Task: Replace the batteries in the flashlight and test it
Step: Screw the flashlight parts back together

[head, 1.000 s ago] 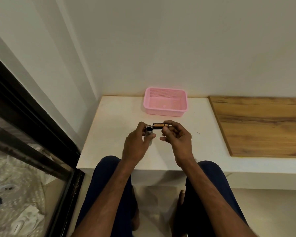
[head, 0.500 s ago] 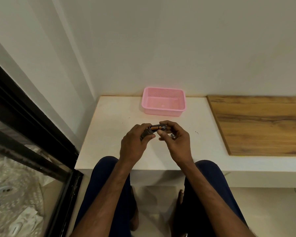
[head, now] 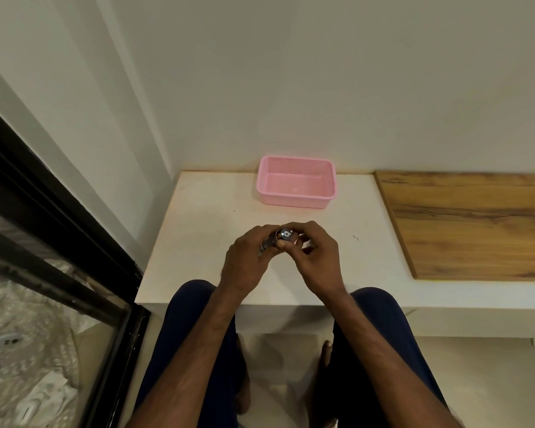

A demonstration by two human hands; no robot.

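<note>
Flashlight body (head: 267,242) is sitting in the left hand (head: 244,261), whose fingers are curling round it just above the white table (head: 198,230). Right hand (head: 317,257) is pinching a silvery round piece (head: 286,234) at the body's end; contact uncertain. Pink basket (head: 294,202) is standing behind the hands, wooden board (head: 476,227) lying to the right.

We wear dark navy trousers (head: 181,319) on both legs. Our left hand (head: 244,262), right hand (head: 317,262) and forearms (head: 203,341) are bare.
</note>
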